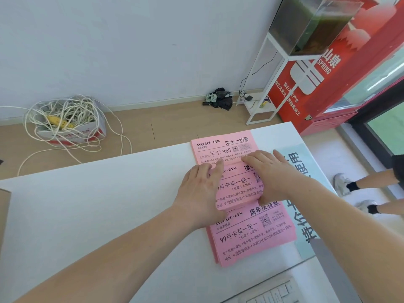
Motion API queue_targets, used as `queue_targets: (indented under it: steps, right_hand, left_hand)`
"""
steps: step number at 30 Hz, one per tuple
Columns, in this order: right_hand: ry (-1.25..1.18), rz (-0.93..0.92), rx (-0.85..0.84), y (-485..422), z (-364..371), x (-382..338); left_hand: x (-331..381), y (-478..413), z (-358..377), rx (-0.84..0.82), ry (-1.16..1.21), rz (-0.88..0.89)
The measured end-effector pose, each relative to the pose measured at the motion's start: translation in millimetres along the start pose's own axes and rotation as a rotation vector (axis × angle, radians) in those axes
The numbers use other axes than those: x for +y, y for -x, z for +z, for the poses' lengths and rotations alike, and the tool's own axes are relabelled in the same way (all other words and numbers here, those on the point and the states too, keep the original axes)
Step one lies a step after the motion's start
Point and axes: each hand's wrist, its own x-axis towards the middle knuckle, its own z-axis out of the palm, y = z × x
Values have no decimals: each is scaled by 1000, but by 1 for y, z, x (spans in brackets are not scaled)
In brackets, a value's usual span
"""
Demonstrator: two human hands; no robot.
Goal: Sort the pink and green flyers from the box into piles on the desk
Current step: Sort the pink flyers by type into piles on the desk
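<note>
Along the bottom edge, part of a keyboard (269, 291), cut off by the frame; above it, the white desk (98, 215).

Low and right of centre, the near pile (251, 237) of pink flyers, flat on the desk; long axis from lower left to upper right, print upright to the viewer, sheets fanned a little at the lower left corner.

Just above, overlapping its far edge, the middle stack (238, 186), long axis the same way, caught between two hands. Left hand (201, 191) flat against the stack's left end, fingers straight, released rather than clenched; thumb hard to make out. Right hand (271, 176) over the right end, fingers across the top, thumb hooked round the near corner, grasping the stack; print beneath hidden.

Further up, the far pile (220, 147), pink and parallel; near edge covered by fingertips.

To the right, a pale green sheet (293, 156) with large characters, partly hidden by the right forearm; at the left edge, a sliver of cardboard box (4, 215), cut off.

Beyond the desk, upper left, a carton of tangled cord (70, 123); upper right, a white stand (259, 107) bearing a murky tank (310, 25), beside a red cooler (317, 95); at the right edge, someone's legs (376, 179), cut off.
</note>
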Motion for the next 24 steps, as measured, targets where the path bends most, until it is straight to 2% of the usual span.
queue_targets:
  steps: [3, 9, 13, 16, 19, 21, 24]
  right_hand:
    - [-2, -4, -16, -2, 1, 0]
    - [41, 10, 23, -1, 5, 0]
    - [10, 87, 4, 7, 7, 3]
    - [-221, 168, 22, 21, 0, 2]
    - [-574, 405, 170, 25, 6, -1]
    - [-742, 554, 245, 21, 16, -4]
    - [-897, 627, 299, 22, 29, -12]
  left_hand:
    - [3, -2, 1, -23, -15, -11]
    - [5, -2, 6, 37, -51, -34]
    - [6, 9, -5, -47, 21, -45]
    - [4, 29, -15, 7, 177, -102]
    - [0, 40, -17, 99, 267, -197]
    - [1, 41, -14, 65, 281, -251]
    - [3, 43, -6, -29, 307, -278]
